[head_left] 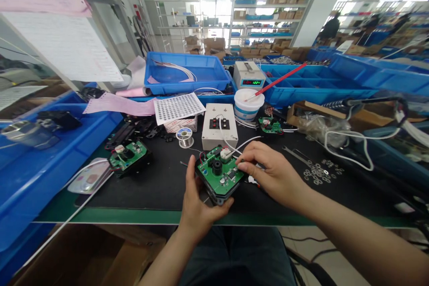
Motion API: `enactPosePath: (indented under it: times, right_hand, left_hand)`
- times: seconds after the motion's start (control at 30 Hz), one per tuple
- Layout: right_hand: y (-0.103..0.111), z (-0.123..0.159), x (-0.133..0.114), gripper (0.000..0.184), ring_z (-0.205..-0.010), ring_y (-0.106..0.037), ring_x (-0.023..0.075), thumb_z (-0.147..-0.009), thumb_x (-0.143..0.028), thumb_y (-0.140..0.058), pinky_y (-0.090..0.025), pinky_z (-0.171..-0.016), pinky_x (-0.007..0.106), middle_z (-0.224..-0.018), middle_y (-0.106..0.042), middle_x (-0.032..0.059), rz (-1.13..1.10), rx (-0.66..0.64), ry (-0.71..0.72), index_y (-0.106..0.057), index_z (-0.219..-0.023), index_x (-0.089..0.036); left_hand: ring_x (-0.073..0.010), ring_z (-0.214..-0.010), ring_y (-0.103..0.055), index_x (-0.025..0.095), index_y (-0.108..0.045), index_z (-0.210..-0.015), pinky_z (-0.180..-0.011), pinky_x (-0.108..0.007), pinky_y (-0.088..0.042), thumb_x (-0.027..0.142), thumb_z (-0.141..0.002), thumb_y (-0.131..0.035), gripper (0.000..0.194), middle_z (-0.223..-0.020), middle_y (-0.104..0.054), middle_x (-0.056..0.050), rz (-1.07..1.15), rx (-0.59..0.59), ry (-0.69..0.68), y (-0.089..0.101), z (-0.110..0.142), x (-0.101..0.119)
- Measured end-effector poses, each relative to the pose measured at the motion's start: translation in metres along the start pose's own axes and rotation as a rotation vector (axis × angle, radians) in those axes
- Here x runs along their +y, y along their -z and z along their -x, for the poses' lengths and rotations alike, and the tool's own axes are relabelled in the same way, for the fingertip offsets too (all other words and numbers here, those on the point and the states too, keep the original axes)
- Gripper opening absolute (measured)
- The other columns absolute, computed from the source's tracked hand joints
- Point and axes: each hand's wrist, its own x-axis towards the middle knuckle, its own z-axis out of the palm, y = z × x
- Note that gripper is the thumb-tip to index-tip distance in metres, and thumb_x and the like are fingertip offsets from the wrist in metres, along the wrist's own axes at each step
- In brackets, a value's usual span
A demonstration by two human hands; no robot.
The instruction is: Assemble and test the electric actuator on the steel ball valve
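My left hand [201,210] is wrapped round the lower left of a black housing with a green circuit board [229,183] on top. The board is tilted and carries a round black buzzer-like part [217,168] and a white connector block [225,155]. My right hand [264,167] has thumb and fingers pinched together at the board's right edge. What lies between those fingertips is hidden. A white cable [225,136] runs from the grey test box [214,107] behind the board towards it.
A second housed board [130,155] lies left, and a loose board [271,125] back right. Behind are a solder spool [184,137], a white tub [248,106] with a red-handled brush, and blue trays [187,85]. Nuts or washers [317,173] and a wrench [296,155] lie right.
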Motion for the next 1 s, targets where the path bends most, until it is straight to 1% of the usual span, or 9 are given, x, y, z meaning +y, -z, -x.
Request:
enactPosePath:
  times: [0.23, 0.3, 0.4, 0.43, 0.53, 0.63, 0.7, 0.83, 1.0]
  right_hand:
    - [0.009, -0.002, -0.008, 0.022, -0.078, -0.056, 0.0168, -0.100, -0.027, -0.050, -0.044, -0.068, 0.025, -0.080, -0.057, 0.0023, 0.000, -0.067, 0.007, -0.064, -0.085, -0.018]
    - [0.018, -0.007, -0.002, 0.020, -0.076, -0.057, 0.0155, -0.099, -0.028, -0.053, -0.045, -0.068, 0.024, -0.082, -0.059, 0.0003, -0.023, 0.053, -0.026, -0.065, -0.085, -0.020]
    - [0.030, -0.034, 0.023, 0.015, -0.083, -0.059, 0.0173, -0.097, -0.027, -0.055, -0.046, -0.077, 0.026, -0.089, -0.061, 0.0001, 0.070, 0.362, -0.092, -0.064, -0.088, -0.021]
    - [0.031, -0.048, 0.035, 0.014, -0.088, -0.059, 0.0190, -0.096, -0.026, -0.055, -0.046, -0.081, 0.028, -0.091, -0.062, 0.0015, 0.140, 0.369, -0.118, -0.065, -0.089, -0.019]
    - [0.018, -0.100, 0.075, 0.013, -0.099, -0.058, 0.0219, -0.094, -0.016, -0.055, -0.045, -0.092, 0.033, -0.101, -0.064, 0.0063, 0.307, 0.114, -0.234, -0.067, -0.096, -0.015]
    - [-0.008, -0.146, 0.112, 0.014, -0.112, -0.054, 0.0231, -0.095, -0.013, -0.056, -0.039, -0.103, 0.037, -0.114, -0.061, 0.0102, 0.324, 0.018, -0.296, -0.066, -0.104, -0.012]
    - [-0.024, -0.167, 0.131, 0.013, -0.114, -0.053, 0.0238, -0.097, -0.017, -0.059, -0.039, -0.104, 0.042, -0.117, -0.060, 0.0106, 0.317, -0.041, -0.350, -0.065, -0.107, -0.011]
    - [-0.040, -0.180, 0.156, 0.020, -0.105, -0.059, 0.0223, -0.101, -0.030, -0.058, -0.046, -0.097, 0.044, -0.111, -0.061, 0.0083, 0.276, -0.112, -0.431, -0.064, -0.106, -0.011]
    - [-0.042, -0.174, 0.165, 0.034, -0.104, -0.059, 0.0213, -0.105, -0.039, -0.048, -0.043, -0.100, 0.042, -0.107, -0.064, 0.0077, 0.231, -0.097, -0.439, -0.067, -0.097, -0.012]
  left_hand:
    - [-0.0328, -0.124, -0.053, 0.018, -0.014, -0.148, -0.098, -0.044, -0.050, 0.033, -0.064, -0.081, 0.109, -0.135, -0.049, -0.018, -0.042, 0.032, -0.029, -0.002, 0.000, -0.001]
    - [-0.0330, -0.123, -0.053, 0.018, -0.014, -0.148, -0.098, -0.044, -0.050, 0.033, -0.063, -0.082, 0.110, -0.133, -0.050, -0.018, -0.051, 0.037, -0.026, -0.002, 0.001, -0.002]
    - [-0.0340, -0.124, -0.053, 0.018, -0.016, -0.148, -0.099, -0.044, -0.050, 0.030, -0.062, -0.082, 0.109, -0.134, -0.050, -0.018, -0.076, 0.043, -0.044, -0.003, 0.003, -0.007]
    - [-0.0343, -0.124, -0.052, 0.018, -0.016, -0.149, -0.099, -0.044, -0.049, 0.029, -0.062, -0.081, 0.109, -0.135, -0.049, -0.018, -0.082, 0.045, -0.052, -0.004, 0.004, -0.008]
    - [-0.0351, -0.124, -0.052, 0.019, -0.014, -0.149, -0.100, -0.045, -0.049, 0.025, -0.061, -0.080, 0.110, -0.137, -0.047, -0.018, -0.098, 0.050, -0.061, -0.005, 0.005, -0.011]
    - [-0.0358, -0.124, -0.052, 0.019, -0.013, -0.149, -0.100, -0.045, -0.049, 0.022, -0.060, -0.080, 0.112, -0.137, -0.047, -0.018, -0.132, 0.054, -0.054, -0.004, 0.006, -0.013]
    - [-0.0364, -0.125, -0.051, 0.019, -0.015, -0.149, -0.101, -0.045, -0.048, 0.021, -0.058, -0.080, 0.112, -0.140, -0.045, -0.018, -0.152, 0.059, -0.060, -0.004, 0.006, -0.014]
    - [-0.0378, -0.130, -0.045, 0.022, -0.014, -0.149, -0.104, -0.048, -0.044, 0.019, -0.056, -0.079, 0.114, -0.146, -0.037, -0.018, -0.170, 0.060, -0.076, -0.003, 0.008, -0.018]
    - [-0.0378, -0.131, -0.044, 0.020, -0.014, -0.149, -0.104, -0.048, -0.044, 0.023, -0.060, -0.076, 0.108, -0.146, -0.037, -0.019, -0.123, 0.061, -0.040, -0.003, 0.008, -0.017]
